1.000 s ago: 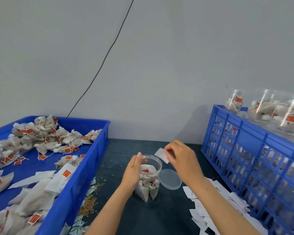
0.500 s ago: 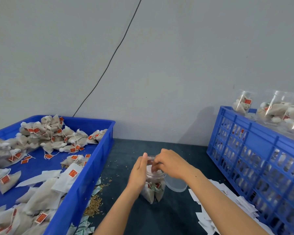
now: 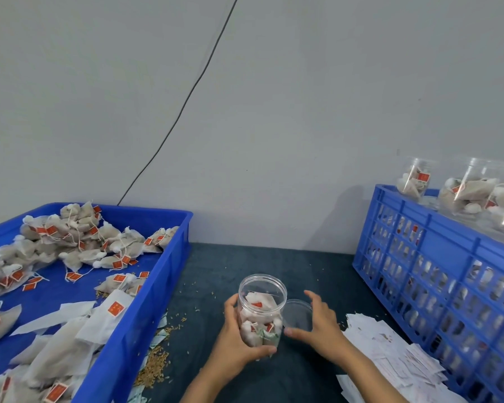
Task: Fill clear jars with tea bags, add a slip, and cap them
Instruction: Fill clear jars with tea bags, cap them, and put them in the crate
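A person's left hand (image 3: 234,338) wraps its grip around an uncapped clear jar (image 3: 261,309) packed with tea bags, standing at the centre of the dark bench (image 3: 274,266). At the jar's three o'clock, the right hand (image 3: 317,327) pinches the clear lid (image 3: 297,314) between thumb and curled fingers, just beside the jar. A blue tray (image 3: 157,266) of loose tea bags (image 3: 79,242) lies at nine o'clock. Paper slips (image 3: 390,356) are heaped at four o'clock, before a blue crate (image 3: 437,257) topped with filled jars (image 3: 466,193).
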